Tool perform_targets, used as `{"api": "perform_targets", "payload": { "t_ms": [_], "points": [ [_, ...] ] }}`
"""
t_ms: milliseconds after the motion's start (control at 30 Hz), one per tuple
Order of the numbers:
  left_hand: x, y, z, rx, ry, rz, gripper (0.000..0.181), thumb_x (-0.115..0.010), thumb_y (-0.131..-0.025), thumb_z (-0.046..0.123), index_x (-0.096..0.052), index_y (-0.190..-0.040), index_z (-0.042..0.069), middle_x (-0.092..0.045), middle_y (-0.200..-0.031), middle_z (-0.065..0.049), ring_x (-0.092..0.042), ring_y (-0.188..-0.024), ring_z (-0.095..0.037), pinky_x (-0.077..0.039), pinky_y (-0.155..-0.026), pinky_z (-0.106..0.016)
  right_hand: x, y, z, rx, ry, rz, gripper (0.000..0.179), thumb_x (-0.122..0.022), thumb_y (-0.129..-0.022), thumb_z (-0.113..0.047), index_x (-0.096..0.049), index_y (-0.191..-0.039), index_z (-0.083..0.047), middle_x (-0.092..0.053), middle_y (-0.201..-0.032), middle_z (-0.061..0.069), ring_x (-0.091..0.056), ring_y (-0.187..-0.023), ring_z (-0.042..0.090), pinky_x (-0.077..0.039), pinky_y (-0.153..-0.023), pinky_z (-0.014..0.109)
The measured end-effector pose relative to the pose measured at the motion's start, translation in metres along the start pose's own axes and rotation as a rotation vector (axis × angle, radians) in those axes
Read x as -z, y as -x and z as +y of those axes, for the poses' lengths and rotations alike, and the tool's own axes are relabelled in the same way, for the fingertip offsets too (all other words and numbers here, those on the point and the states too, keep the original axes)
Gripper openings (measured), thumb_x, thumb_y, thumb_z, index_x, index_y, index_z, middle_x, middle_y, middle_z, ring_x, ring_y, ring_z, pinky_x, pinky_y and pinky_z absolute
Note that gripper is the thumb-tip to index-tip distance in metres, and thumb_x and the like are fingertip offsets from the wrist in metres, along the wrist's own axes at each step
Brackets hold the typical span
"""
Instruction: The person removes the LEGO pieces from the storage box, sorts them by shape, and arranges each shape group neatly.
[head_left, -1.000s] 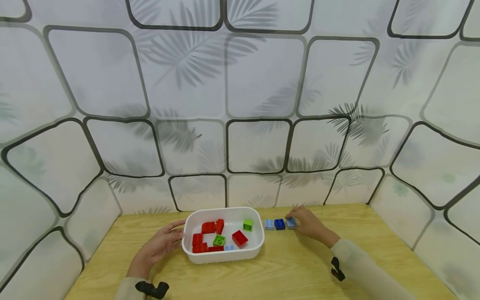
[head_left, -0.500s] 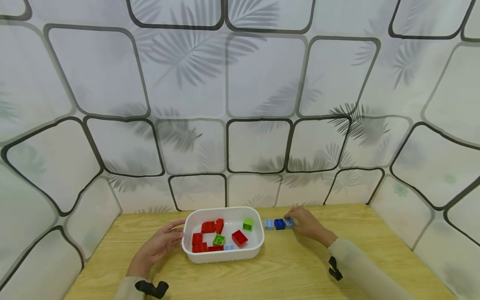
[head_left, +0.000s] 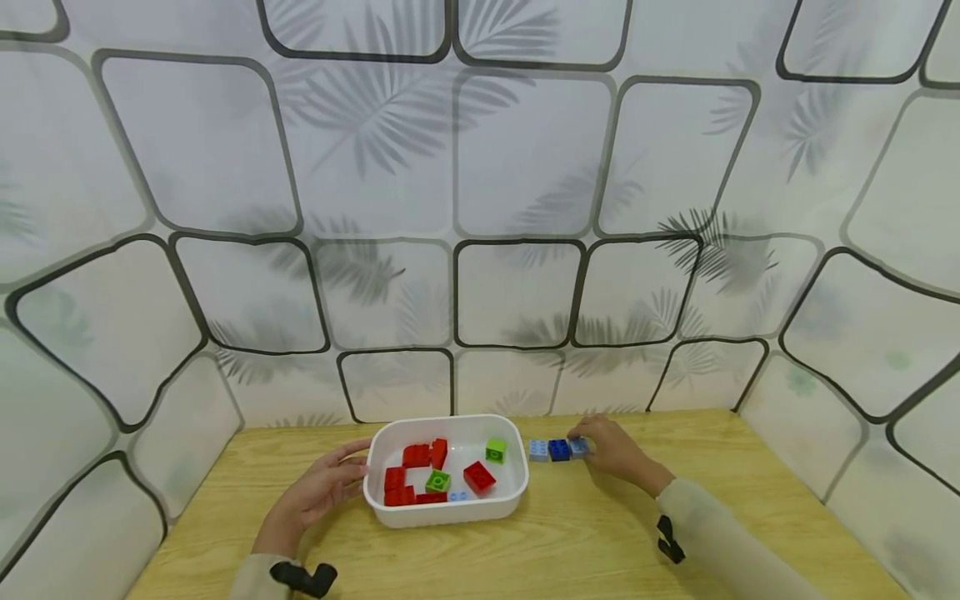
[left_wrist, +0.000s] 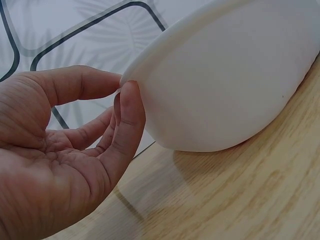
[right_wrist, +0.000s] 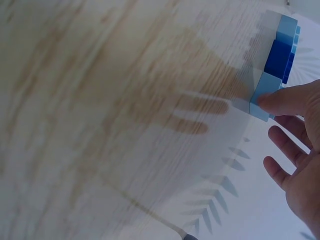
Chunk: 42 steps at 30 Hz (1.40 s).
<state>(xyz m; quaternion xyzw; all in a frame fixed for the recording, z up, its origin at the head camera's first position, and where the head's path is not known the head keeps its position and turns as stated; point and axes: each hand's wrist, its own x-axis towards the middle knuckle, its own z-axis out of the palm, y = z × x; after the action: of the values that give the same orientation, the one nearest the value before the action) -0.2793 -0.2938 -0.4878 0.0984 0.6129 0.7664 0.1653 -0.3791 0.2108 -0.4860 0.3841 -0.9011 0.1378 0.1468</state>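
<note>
My left hand [head_left: 322,492] is at the left end of a white plastic box [head_left: 450,517], with thumb and a finger pinching its rim. In the left wrist view the fingertips [left_wrist: 131,97] meet at the rim of the white wall [left_wrist: 215,90]. My right hand [head_left: 618,450] pinches a light blue toy brick [head_left: 578,448] at the right end of a short row. Beside it lies a dark blue brick [head_left: 558,450], then another light blue brick [head_left: 537,450]. The right wrist view shows the thumb against the near light blue brick [right_wrist: 267,86], which touches the dark blue brick [right_wrist: 278,57].
Inside the box lie several red bricks [head_left: 479,477], green bricks [head_left: 496,450] and a light blue brick [head_left: 458,496]. The wooden table [head_left: 570,533] reaches back to a patterned wall covering [head_left: 517,292], with side walls left and right.
My right hand has slid the light blue brick slightly left, against the dark blue one, within the first half second. The left hand and box have stayed put.
</note>
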Motion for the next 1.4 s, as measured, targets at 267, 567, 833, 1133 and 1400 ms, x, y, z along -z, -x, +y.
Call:
{"api": "perform_targets", "payload": {
  "t_ms": [267,567,833,1133,1400],
  "points": [
    [-0.002,0.0,0.002,0.005,-0.001,-0.001,0.053,-0.053,-0.104,0.004,-0.035,-0.153,0.001,-0.067,-0.119,0.003,-0.068,-0.108,-0.01,-0.058,-0.093,-0.026,0.001,-0.001,-0.001,-0.013,-0.014,0.005,0.034,-0.075,-0.076,0.01,-0.075,-0.108,-0.001,-0.074,-0.104,0.011,-0.068,-0.098,0.032,-0.052,-0.096,0.059],
    [-0.001,-0.002,0.0,0.013,-0.02,0.01,0.051,-0.055,-0.103,0.006,-0.039,-0.152,0.002,-0.067,-0.117,0.003,-0.067,-0.106,-0.01,-0.058,-0.093,-0.027,0.007,-0.003,-0.006,-0.002,-0.028,0.011,0.034,-0.076,-0.079,0.005,-0.074,-0.112,-0.002,-0.073,-0.109,0.01,-0.066,-0.1,0.032,-0.052,-0.095,0.058],
    [0.001,-0.002,-0.002,0.009,-0.029,0.007,0.049,-0.053,-0.104,0.005,-0.04,-0.151,0.004,-0.068,-0.118,0.005,-0.067,-0.108,-0.01,-0.058,-0.094,-0.028,0.018,-0.019,-0.023,0.003,-0.045,0.008,0.031,-0.074,-0.086,0.002,-0.073,-0.116,-0.004,-0.071,-0.111,0.009,-0.062,-0.098,0.028,-0.055,-0.083,0.049],
    [0.002,-0.002,-0.002,0.019,-0.028,0.007,0.055,-0.053,-0.104,0.007,-0.033,-0.155,0.0,-0.068,-0.119,0.005,-0.067,-0.108,-0.009,-0.058,-0.094,-0.028,0.029,-0.047,-0.055,0.091,-0.059,0.034,0.028,-0.074,-0.089,-0.003,-0.073,-0.117,-0.007,-0.071,-0.111,0.008,-0.062,-0.1,0.027,-0.056,-0.084,0.046],
    [0.002,-0.002,-0.002,0.003,0.01,-0.018,0.044,-0.052,-0.104,0.004,-0.045,-0.148,0.009,-0.068,-0.118,0.004,-0.068,-0.108,-0.01,-0.058,-0.093,-0.028,0.026,-0.069,-0.08,0.203,-0.049,0.05,0.027,-0.079,-0.085,-0.005,-0.075,-0.112,-0.005,-0.073,-0.106,0.008,-0.064,-0.098,0.025,-0.055,-0.086,0.044]
  ]
}}
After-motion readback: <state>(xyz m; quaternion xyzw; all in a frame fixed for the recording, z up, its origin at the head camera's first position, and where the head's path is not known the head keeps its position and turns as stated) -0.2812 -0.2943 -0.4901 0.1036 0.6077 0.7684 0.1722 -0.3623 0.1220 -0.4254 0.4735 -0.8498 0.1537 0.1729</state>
